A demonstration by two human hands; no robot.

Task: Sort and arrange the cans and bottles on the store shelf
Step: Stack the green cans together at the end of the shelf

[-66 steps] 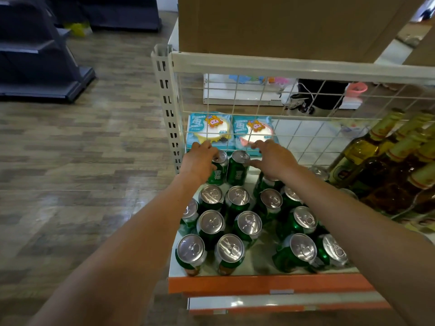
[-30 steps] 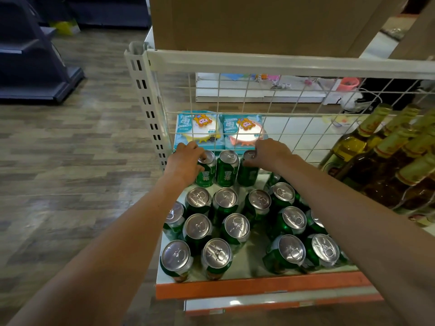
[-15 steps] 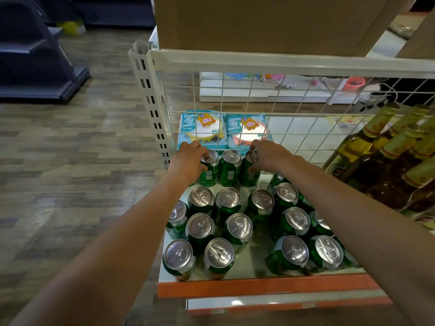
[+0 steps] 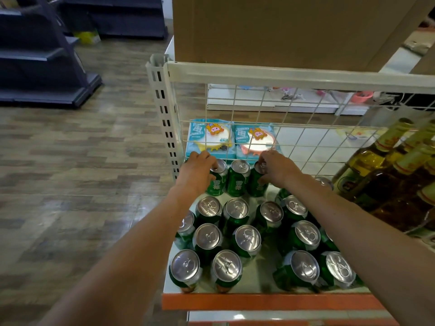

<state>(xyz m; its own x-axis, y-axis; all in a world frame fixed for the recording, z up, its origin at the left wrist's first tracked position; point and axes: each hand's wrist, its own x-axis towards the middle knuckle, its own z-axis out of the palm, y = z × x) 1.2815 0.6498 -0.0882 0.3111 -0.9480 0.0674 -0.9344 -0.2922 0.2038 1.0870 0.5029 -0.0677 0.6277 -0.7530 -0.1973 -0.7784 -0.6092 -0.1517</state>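
We reach to the back row of a shelf (image 4: 259, 301) of green cans (image 4: 247, 238).
Our left hand (image 4: 196, 171) grips the left can (image 4: 220, 182) of three just before the wire mesh (image 4: 294, 124); our right hand (image 4: 279, 168) grips the right can (image 4: 256, 184) by its top, and the middle can (image 4: 238, 177) stands free between them. More cans stand upright nearer us, and bottles (image 4: 367, 158) crowd the shelf's right side.

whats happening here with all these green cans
A person is arranging drinks on a store shelf. The left hand grips the left back can and the right hand grips the right back can, with a middle can between them, in a row by the wire grid. Other cans stand loosely in front; glass bottles sit at the right.
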